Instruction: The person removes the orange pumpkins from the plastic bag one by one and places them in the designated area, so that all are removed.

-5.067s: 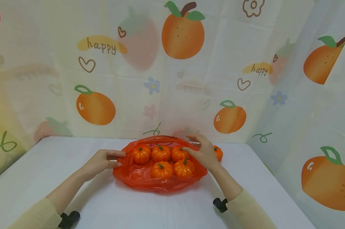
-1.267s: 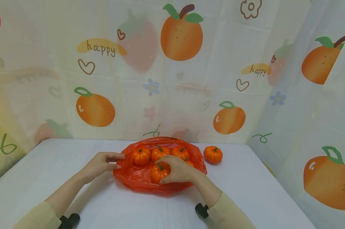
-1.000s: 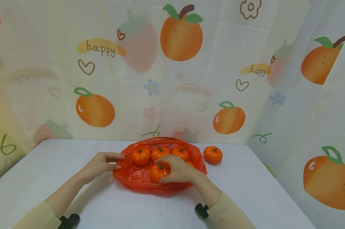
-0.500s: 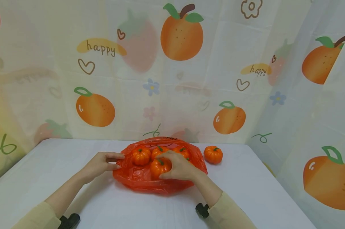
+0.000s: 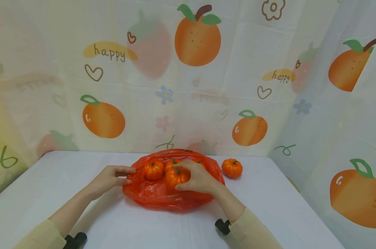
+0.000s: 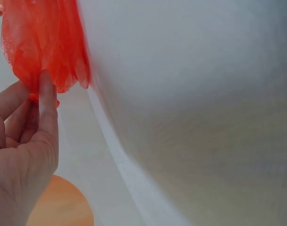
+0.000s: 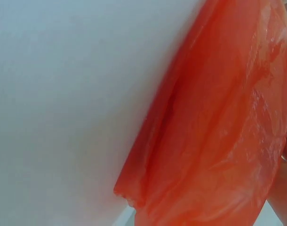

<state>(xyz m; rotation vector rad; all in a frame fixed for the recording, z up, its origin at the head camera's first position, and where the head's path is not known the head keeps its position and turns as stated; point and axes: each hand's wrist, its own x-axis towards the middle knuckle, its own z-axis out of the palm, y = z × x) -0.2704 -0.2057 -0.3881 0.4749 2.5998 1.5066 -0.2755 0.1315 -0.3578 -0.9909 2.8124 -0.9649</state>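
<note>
A red plastic bag (image 5: 175,204) lies with its mouth open on the table. My left hand (image 5: 105,180) pinches its left edge; the left wrist view shows thumb and fingers closed on the film (image 6: 44,42). Inside the bag, my right hand (image 5: 198,176) grips a small orange pumpkin (image 5: 176,180) with a green stem, raised a little above the bag's floor. Behind it sit another small pumpkin (image 5: 153,168) and more, partly hidden by the right hand. In the right wrist view the bag's wall (image 7: 219,117) covers most of that hand's work.
One more small pumpkin (image 5: 232,168) stands on the white table (image 5: 269,200) just right of the bag. A fruit-printed curtain (image 5: 206,114) rises along the table's back edge, and another side of it runs along the right.
The right hand left the bag's right edge, reached in and took hold of the front pumpkin. It has since lifted that pumpkin slightly, up and back. The left hand stays at the left edge.
</note>
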